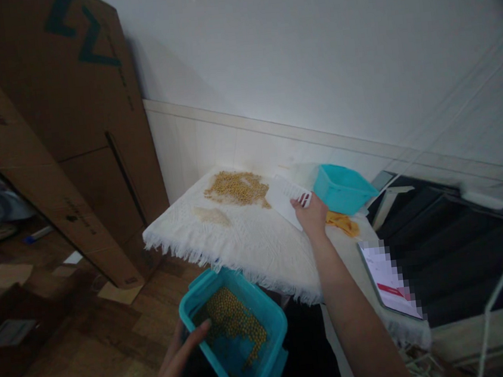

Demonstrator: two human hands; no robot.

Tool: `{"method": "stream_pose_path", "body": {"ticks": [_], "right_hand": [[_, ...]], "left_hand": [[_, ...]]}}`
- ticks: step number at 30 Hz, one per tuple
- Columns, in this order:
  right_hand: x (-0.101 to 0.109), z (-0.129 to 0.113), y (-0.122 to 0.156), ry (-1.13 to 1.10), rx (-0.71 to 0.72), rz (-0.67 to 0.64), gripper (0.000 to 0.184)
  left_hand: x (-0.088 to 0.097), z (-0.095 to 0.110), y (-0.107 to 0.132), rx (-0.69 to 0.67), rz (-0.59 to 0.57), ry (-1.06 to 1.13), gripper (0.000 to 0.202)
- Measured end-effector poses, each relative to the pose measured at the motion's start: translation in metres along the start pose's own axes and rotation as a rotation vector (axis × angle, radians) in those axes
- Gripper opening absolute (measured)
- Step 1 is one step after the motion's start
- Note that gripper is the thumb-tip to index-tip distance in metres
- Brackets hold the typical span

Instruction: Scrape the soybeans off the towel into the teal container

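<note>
My left hand [185,351] grips the near left rim of a teal plastic container [278,329], thumb over the edge. Inside it lie yellow soybeans [235,313], with part of the bottom bare. The container is held just below the table's fringed edge. Over the table, my right hand [312,211] is closed on a white printed card [284,200]. The card's left edge is beside a spread pile of soybeans [238,188] on the white tablecloth [257,242]. A smaller patch of pale grains [212,216] lies in front of that pile.
A second teal container [345,187] stands near the wall, with a yellow cloth [343,224] in front of it. A tablet or phone [391,282] with a lit screen lies at the right edge. A tall cardboard box [89,97] stands left of the table. White cables cross the right side.
</note>
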State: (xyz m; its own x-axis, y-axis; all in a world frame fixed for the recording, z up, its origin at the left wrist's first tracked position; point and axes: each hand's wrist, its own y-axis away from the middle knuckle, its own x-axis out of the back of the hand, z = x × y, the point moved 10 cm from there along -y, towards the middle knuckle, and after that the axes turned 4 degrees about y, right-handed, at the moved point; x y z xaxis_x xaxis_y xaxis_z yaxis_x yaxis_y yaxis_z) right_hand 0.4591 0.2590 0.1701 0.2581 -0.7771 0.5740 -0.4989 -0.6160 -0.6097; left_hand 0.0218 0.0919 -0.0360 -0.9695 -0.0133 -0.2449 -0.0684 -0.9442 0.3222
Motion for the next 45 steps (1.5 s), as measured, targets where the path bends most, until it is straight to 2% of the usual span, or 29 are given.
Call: {"method": "stream_pose_path", "body": {"ticks": [1, 3, 7, 10, 15, 18, 22, 28, 33, 40, 45], "right_hand": [[0.001, 0.002, -0.001, -0.018, -0.006, 0.006, 0.025], [0.003, 0.009, -0.004, -0.062, -0.035, 0.028, 0.026], [0.002, 0.031, -0.011, -0.181, -0.106, 0.059, 0.033], [-0.006, 0.048, -0.015, -0.353, -0.163, 0.028, 0.039], [-0.025, 0.059, -0.012, -0.610, -0.286, -0.081, 0.046], [-0.028, 0.048, -0.010, -0.617, -0.247, -0.130, 0.045], [-0.025, 0.038, -0.011, -0.579, -0.171, -0.121, 0.044], [-0.023, 0.048, -0.015, -0.483, -0.160, -0.085, 0.041], [-0.029, 0.052, -0.014, -0.504, -0.174, -0.101, 0.045], [-0.035, 0.053, -0.012, -0.602, -0.196, -0.150, 0.045], [-0.030, 0.053, -0.014, -0.523, -0.169, -0.122, 0.045]], "left_hand": [[-0.004, 0.000, 0.001, 0.046, 0.019, 0.023, 0.033], [-0.013, 0.011, 0.002, 0.041, 0.039, 0.076, 0.037], [-0.028, 0.014, 0.005, 0.162, 0.040, 0.146, 0.063], [-0.030, 0.011, 0.004, 0.225, 0.041, 0.174, 0.079], [-0.026, 0.003, -0.003, 0.241, 0.042, 0.194, 0.085], [-0.024, -0.006, -0.004, 0.296, 0.062, 0.220, 0.089], [-0.028, -0.012, -0.003, 0.347, 0.032, 0.272, 0.092], [-0.020, -0.014, -0.008, 0.327, 0.039, 0.211, 0.095], [-0.022, -0.017, -0.008, 0.353, 0.030, 0.239, 0.098], [-0.019, -0.015, -0.009, 0.336, 0.050, 0.219, 0.094], [-0.017, -0.014, -0.008, 0.333, 0.063, 0.207, 0.086]]}}
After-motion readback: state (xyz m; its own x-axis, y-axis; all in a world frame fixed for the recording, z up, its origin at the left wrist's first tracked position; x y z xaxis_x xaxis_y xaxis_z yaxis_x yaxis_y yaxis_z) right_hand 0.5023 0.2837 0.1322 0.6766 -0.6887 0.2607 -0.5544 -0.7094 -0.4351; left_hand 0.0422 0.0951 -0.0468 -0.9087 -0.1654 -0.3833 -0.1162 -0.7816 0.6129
